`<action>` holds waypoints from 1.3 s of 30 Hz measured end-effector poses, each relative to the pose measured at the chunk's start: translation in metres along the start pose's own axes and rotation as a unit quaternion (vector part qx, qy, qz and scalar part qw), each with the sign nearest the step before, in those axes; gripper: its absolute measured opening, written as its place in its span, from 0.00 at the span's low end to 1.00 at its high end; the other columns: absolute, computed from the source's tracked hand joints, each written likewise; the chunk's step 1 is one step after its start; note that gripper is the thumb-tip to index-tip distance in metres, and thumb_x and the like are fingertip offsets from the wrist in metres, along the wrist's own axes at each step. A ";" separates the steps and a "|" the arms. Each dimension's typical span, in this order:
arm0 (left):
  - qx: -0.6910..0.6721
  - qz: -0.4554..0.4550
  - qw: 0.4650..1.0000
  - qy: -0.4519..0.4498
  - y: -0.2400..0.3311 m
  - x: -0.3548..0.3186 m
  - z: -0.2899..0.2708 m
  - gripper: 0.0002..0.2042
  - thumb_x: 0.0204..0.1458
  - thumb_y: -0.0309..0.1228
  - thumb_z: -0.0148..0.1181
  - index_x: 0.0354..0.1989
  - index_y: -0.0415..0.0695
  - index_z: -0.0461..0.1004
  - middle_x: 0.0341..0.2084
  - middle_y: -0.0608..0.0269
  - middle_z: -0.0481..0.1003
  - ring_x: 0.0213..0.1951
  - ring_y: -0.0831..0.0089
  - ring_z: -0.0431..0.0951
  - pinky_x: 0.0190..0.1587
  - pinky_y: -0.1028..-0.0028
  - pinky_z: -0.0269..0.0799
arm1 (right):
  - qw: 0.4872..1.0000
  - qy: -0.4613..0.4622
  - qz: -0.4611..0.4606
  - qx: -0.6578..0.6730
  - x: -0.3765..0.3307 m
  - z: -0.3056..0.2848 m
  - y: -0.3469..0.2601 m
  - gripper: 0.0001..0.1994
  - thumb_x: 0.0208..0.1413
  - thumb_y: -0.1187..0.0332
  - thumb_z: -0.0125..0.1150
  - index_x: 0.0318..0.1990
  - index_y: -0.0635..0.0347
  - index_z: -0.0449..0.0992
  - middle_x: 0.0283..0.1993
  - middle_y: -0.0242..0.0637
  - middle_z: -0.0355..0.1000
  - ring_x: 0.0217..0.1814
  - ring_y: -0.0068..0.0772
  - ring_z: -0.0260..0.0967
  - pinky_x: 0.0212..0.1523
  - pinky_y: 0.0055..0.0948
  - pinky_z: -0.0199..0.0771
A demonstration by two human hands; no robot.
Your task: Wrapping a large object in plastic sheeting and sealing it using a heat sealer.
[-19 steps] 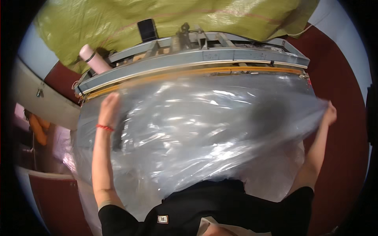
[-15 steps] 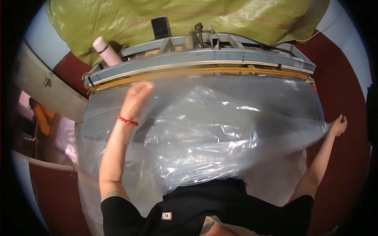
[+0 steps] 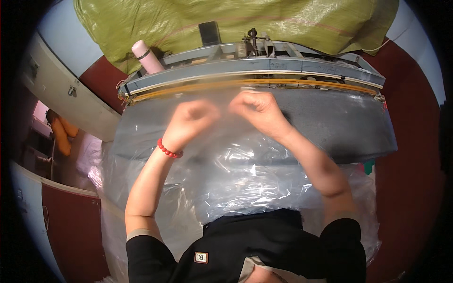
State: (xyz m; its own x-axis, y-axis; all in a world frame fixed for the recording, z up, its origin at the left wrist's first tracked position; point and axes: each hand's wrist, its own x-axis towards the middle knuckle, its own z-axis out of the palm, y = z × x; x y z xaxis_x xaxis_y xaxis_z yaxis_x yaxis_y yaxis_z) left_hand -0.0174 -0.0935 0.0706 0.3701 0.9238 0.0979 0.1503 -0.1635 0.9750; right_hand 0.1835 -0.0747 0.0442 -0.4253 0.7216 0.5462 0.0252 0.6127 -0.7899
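Clear plastic film (image 3: 250, 177) lies in shiny creases over the near part of a dark grey padded table (image 3: 339, 122) and hangs off its front toward my body. My left hand (image 3: 191, 120), with a red bead bracelet (image 3: 170, 150) at its wrist, is raised over the table with curled fingers. Close to its right, my right hand (image 3: 259, 111) has thumb and fingers pinched together. A hazy stretch of film shows between the two hands, and both seem closed on it; blur hides the exact grip on the left.
A grey metal frame (image 3: 226, 66) with a yellow strip (image 3: 302, 84) runs along the table's far edge. On it are a pink flask (image 3: 148, 59) and a clamp-like fitting (image 3: 253, 42). Behind hang a dark phone (image 3: 209, 34) and yellow-green sheeting (image 3: 302, 23). An open cabinet door (image 3: 71, 89) stands left.
My right hand has come from the far right side to beside my left hand, drawing film off the table's right part. My left hand has shifted slightly right and downward.
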 end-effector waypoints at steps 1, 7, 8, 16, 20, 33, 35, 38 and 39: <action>0.055 0.072 0.996 0.017 -0.002 -0.001 0.000 0.03 0.45 0.25 0.57 0.26 0.39 0.71 0.17 0.72 0.68 0.18 0.85 0.64 0.20 0.85 0.60 | 1.000 -0.003 0.000 0.001 -0.002 0.005 0.004 0.09 0.44 0.75 0.57 0.36 0.63 0.70 0.29 0.31 0.68 0.33 0.20 0.64 0.34 0.19 0.64; 0.417 0.325 0.825 0.199 -0.006 -0.008 0.006 0.12 0.33 0.23 0.63 0.17 0.41 0.62 0.12 0.62 0.61 0.15 0.74 0.63 0.18 0.78 0.58 | 0.926 0.059 0.190 0.321 -0.012 0.043 0.001 0.06 0.50 0.72 0.52 0.37 0.57 0.71 0.23 0.23 0.66 0.23 0.10 0.59 0.23 0.11 0.59; 0.426 0.362 0.801 0.216 -0.008 -0.007 0.009 0.12 0.31 0.21 0.62 0.16 0.42 0.61 0.13 0.62 0.62 0.16 0.70 0.64 0.18 0.75 0.59 | 0.926 0.054 0.190 0.321 -0.008 0.047 -0.001 0.06 0.50 0.72 0.52 0.37 0.57 0.71 0.23 0.23 0.66 0.23 0.10 0.59 0.23 0.11 0.59; 0.612 0.189 0.729 0.242 -0.093 -0.028 -0.055 0.21 0.24 0.22 0.59 0.33 0.44 0.65 0.30 0.61 0.67 0.39 0.62 0.65 0.41 0.66 0.58 | 0.879 0.384 0.216 0.182 0.001 -0.045 0.063 0.13 0.47 0.63 0.54 0.40 0.56 0.68 0.34 0.28 0.66 0.33 0.18 0.61 0.31 0.19 0.60; 0.617 0.138 0.728 0.266 -0.139 -0.112 -0.115 0.16 0.22 0.19 0.55 0.27 0.44 0.69 0.22 0.61 0.67 0.32 0.63 0.67 0.39 0.68 0.58 | 0.834 0.536 0.132 -0.012 -0.115 -0.235 0.149 0.15 0.50 0.61 0.50 0.42 0.60 0.69 0.35 0.30 0.66 0.36 0.24 0.63 0.38 0.23 0.62; 0.305 -0.121 0.904 0.273 -0.113 -0.090 -0.163 0.10 0.47 0.34 0.54 0.30 0.40 0.73 0.25 0.61 0.74 0.30 0.73 0.73 0.35 0.74 0.67 | 0.519 0.356 0.400 -0.666 -0.330 -0.402 0.095 0.19 0.54 0.53 0.39 0.39 0.57 0.70 0.36 0.49 0.68 0.39 0.55 0.64 0.35 0.43 0.63; 0.441 -0.002 0.865 0.239 -0.134 -0.058 -0.201 0.15 0.47 0.36 0.50 0.40 0.40 0.70 0.44 0.51 0.68 0.50 0.61 0.64 0.51 0.67 0.59 | 0.507 0.330 0.427 -0.672 -0.325 -0.401 0.096 0.19 0.55 0.54 0.38 0.40 0.57 0.69 0.36 0.50 0.68 0.39 0.56 0.63 0.35 0.43 0.63; 0.539 -0.177 0.809 0.150 -0.175 -0.030 -0.249 0.31 0.42 0.48 0.54 0.54 0.46 0.58 0.57 0.54 0.51 0.58 0.55 0.49 0.58 0.66 0.46 | 0.451 0.351 0.460 -0.680 -0.327 -0.399 0.090 0.17 0.55 0.56 0.35 0.42 0.55 0.68 0.37 0.48 0.69 0.39 0.53 0.65 0.34 0.46 0.64; 0.532 -0.234 0.801 0.147 -0.177 -0.018 -0.253 0.37 0.38 0.52 0.56 0.56 0.49 0.54 0.58 0.53 0.48 0.59 0.56 0.48 0.59 0.66 0.45 | 0.456 0.369 0.448 -0.675 -0.337 -0.404 0.086 0.17 0.55 0.57 0.35 0.43 0.54 0.68 0.38 0.47 0.69 0.40 0.51 0.66 0.34 0.46 0.65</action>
State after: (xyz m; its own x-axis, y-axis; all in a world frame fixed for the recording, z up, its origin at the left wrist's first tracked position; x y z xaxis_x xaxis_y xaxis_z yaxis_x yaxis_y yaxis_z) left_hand -0.2830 0.0062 -0.0532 -0.1626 0.9861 -0.0327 0.9628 0.1659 0.2135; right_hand 0.6947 -0.1350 -0.0956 0.7107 0.4837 0.5108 0.6346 -0.7541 -0.1690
